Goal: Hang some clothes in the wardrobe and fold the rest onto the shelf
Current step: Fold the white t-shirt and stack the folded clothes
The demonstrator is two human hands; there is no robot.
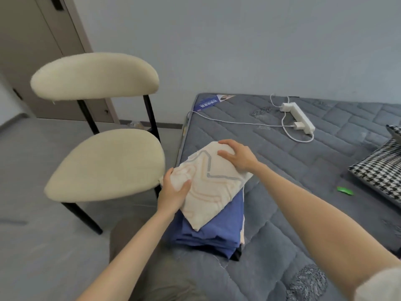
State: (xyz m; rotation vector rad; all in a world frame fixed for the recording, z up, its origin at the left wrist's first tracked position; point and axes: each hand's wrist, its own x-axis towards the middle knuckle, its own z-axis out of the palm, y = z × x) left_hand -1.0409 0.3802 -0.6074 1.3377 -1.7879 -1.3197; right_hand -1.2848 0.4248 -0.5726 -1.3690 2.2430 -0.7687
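Cream garment (208, 183) sits gripped at opposite edges by left hand (173, 192) and right hand (237, 157).

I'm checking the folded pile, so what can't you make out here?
Head view: dark garment at the pile's bottom, covered by blue clothes.
Head view: left hand, fingertips under the cream cloth.
Head view: houndstooth cushion, cut by the right edge.
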